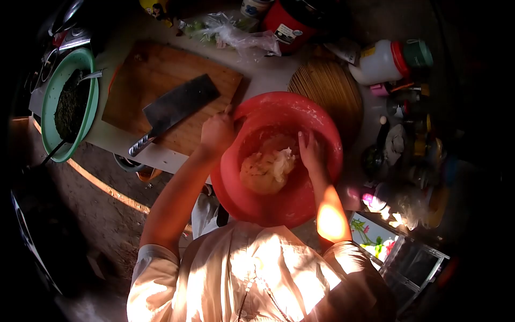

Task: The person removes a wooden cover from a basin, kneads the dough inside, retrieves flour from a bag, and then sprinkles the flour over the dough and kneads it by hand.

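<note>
A red plastic basin (324, 121) with white smears on its wall sits at the table's front edge, close against my body. Inside it lies a lump of pale, rough dough (265, 174) with a ragged torn top. My left hand (217, 130) is closed on the basin's left rim; its fingertips are partly hidden. Down inside the basin, my right hand (311, 151) is beside the dough with fingers stretched out and nothing held. Whether its fingertips touch the dough is hard to tell.
A cleaver (182, 104) lies on the wooden cutting board (153, 67), handle toward me. At left is a green basin (91, 110) of dark chopped greens. A ridged round wooden board (327, 86), a red bucket (284, 35) and a white red-lidded jar (378, 63) stand behind.
</note>
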The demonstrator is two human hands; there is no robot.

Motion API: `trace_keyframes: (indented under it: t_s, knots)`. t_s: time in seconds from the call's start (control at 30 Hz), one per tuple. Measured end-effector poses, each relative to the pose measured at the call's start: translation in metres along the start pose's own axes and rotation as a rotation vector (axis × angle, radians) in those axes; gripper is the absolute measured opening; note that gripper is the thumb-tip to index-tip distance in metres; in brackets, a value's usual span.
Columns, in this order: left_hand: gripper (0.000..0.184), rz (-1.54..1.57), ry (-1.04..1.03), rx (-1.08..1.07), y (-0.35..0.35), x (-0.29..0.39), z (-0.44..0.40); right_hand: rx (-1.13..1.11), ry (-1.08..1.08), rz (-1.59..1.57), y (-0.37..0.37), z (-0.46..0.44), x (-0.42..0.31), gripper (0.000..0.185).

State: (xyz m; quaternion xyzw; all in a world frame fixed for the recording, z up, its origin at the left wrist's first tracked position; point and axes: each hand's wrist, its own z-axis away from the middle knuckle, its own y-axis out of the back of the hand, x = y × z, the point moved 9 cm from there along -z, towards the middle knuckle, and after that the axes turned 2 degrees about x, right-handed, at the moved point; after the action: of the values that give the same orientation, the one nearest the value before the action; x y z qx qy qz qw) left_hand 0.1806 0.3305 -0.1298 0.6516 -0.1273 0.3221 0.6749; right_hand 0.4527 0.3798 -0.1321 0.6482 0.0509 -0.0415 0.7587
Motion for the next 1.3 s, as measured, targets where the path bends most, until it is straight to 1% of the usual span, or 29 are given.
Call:
trace_keyframes:
  t_s: [0.07, 0.13, 0.17, 0.2, 0.27, 0.3, 0.33, 0.37, 0.4, 0.43, 0.5, 0.53, 0.6, 0.67, 0.7, 0.73, 0.77, 0.8, 0.87, 0.9, 0.97, 1.0, 1.03, 1.1, 1.13, 1.17, 1.2, 1.3]
  knots:
    - [0.042, 0.028, -0.019, 0.012, 0.002, 0.003, 0.000, -0.028, 0.248, -0.296, -0.036, -0.014, 0.003, 0.046]
    - [0.040, 0.069, 0.007, 0.027, 0.006, 0.005, 0.000, -0.046, 0.217, -0.481, -0.070, -0.004, 0.014, 0.047]
    - [0.040, 0.067, 0.005, 0.027, 0.005, 0.004, 0.000, -0.070, 0.020, -0.536, -0.072, 0.000, 0.014, 0.047]
    - [0.039, 0.087, 0.002, 0.043, 0.005, 0.003, 0.000, -0.069, 0.018, -0.539, -0.062, 0.004, 0.002, 0.047]
    - [0.038, 0.103, -0.011, 0.045, 0.001, 0.005, 0.001, -0.352, -0.146, -0.606, -0.070, 0.020, -0.007, 0.046]
    - [0.032, 0.119, 0.012, 0.062, 0.002, 0.004, 0.000, -0.346, -0.154, -0.612, -0.079, 0.024, -0.001, 0.046]
    - [0.027, 0.136, 0.035, 0.084, 0.003, 0.003, -0.002, -0.243, 0.191, -0.202, -0.084, 0.028, -0.011, 0.046]
    - [0.027, 0.135, 0.029, 0.088, 0.004, 0.005, -0.003, -0.199, 0.363, 0.009, -0.093, 0.037, -0.018, 0.046]
    - [0.027, 0.103, 0.066, 0.075, 0.002, 0.003, -0.003, -0.120, 0.527, 0.220, -0.098, 0.049, -0.026, 0.046]
    - [0.026, 0.071, 0.108, 0.062, 0.002, -0.001, -0.003, -0.142, 0.444, -0.148, -0.103, 0.056, -0.021, 0.045]
    - [0.027, 0.087, 0.089, 0.065, 0.003, -0.001, -0.003, -0.169, 0.349, -0.516, -0.092, 0.072, -0.017, 0.044]
    - [0.027, 0.104, 0.066, 0.062, 0.003, 0.001, -0.003, -0.219, 0.437, -0.559, -0.083, 0.084, -0.023, 0.044]
    - [0.027, 0.063, 0.091, 0.035, 0.007, 0.004, -0.002, -0.266, 0.527, -0.602, -0.056, 0.102, -0.033, 0.045]
    - [0.028, 0.020, 0.119, 0.007, 0.008, 0.003, -0.003, -0.414, 0.312, -0.797, -0.045, 0.108, -0.024, 0.048]
    - [0.034, 0.008, 0.100, -0.025, 0.006, 0.004, -0.003, -0.416, 0.308, -0.801, -0.026, 0.107, -0.027, 0.048]
    - [0.040, -0.004, 0.080, -0.059, 0.002, 0.004, -0.002, -0.489, 0.253, -0.730, -0.012, 0.107, -0.025, 0.050]
    - [0.040, -0.005, 0.078, -0.067, -0.002, 0.000, -0.003, -0.560, 0.197, -0.658, -0.002, 0.106, -0.022, 0.052]
    - [0.040, -0.028, 0.062, -0.064, -0.007, -0.005, -0.006, -0.561, 0.190, -0.658, 0.010, 0.102, -0.020, 0.052]
    - [0.041, -0.048, 0.042, -0.065, -0.010, -0.007, -0.008, -0.177, 0.609, -0.309, 0.057, 0.095, -0.040, 0.056]
    - [0.041, -0.029, 0.034, -0.065, -0.008, -0.004, -0.009, -0.175, 0.604, -0.307, 0.056, 0.093, -0.041, 0.056]
    - [0.042, -0.010, 0.020, -0.061, -0.004, 0.001, -0.008, -0.255, 0.979, -0.028, 0.037, 0.118, -0.072, 0.058]
    - [0.039, 0.022, 0.021, -0.034, 0.000, 0.003, -0.008, -0.301, 1.007, -0.046, 0.026, 0.124, -0.082, 0.056]
    - [0.037, 0.052, 0.023, -0.006, 0.004, 0.004, -0.008, -0.295, 1.008, -0.047, 0.009, 0.124, -0.086, 0.056]
    - [0.037, 0.026, 0.028, -0.002, 0.001, 0.003, -0.007, -0.127, 1.132, 0.037, -0.028, 0.128, -0.093, 0.051]
    - [0.037, 0.005, 0.037, -0.004, -0.002, 0.000, -0.007, -0.122, 1.132, 0.031, -0.040, 0.126, -0.096, 0.051]
    - [0.037, -0.001, 0.031, -0.010, -0.004, -0.001, -0.005, -0.084, 1.074, 0.010, -0.044, 0.119, -0.099, 0.051]
    - [0.037, -0.016, 0.030, -0.010, -0.004, -0.001, -0.005, -0.042, 1.013, -0.007, -0.045, 0.114, -0.100, 0.052]
    - [0.037, -0.078, 0.022, 0.006, -0.004, 0.005, -0.005, -0.012, 0.932, 0.015, -0.036, 0.104, -0.107, 0.054]
